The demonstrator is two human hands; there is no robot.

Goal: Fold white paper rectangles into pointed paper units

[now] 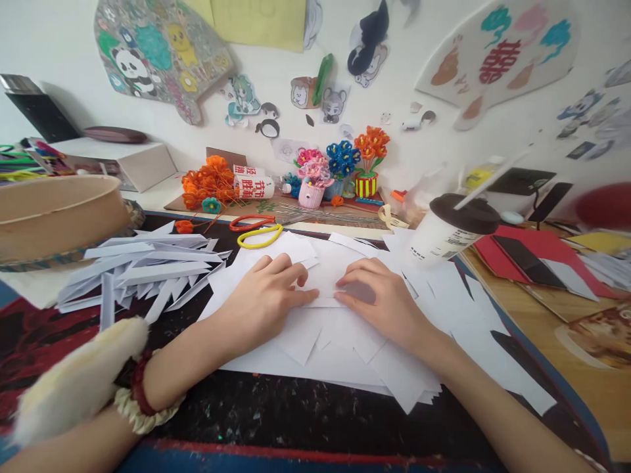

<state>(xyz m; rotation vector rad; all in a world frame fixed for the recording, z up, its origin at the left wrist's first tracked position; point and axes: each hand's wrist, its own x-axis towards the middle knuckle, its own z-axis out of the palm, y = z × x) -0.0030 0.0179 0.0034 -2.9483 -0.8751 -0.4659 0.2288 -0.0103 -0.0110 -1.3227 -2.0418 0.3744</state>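
Between my hands lies a small white sheet of paper [328,272], its near edge turned up in a narrow fold. My left hand [269,295] is curled over the paper's left side, thumb pressed along the fold. At the right end, my right hand [382,292] pinches the paper between thumb and fingers. Beneath both hands are loose white sheets [345,338], overlapping one another. A heap of folded white paper strips [148,266] sits left of my left hand. Beyond that hand lie scissors with one yellow handle loop [260,236] and one orange loop.
A white cup with a dark lid [463,213] and straw stands at the right. A round wooden tub [59,207] is at the left. Pipe-cleaner flowers [342,157] line the back by the wall. A fluffy pale ornament [83,381] hangs at my left wrist.
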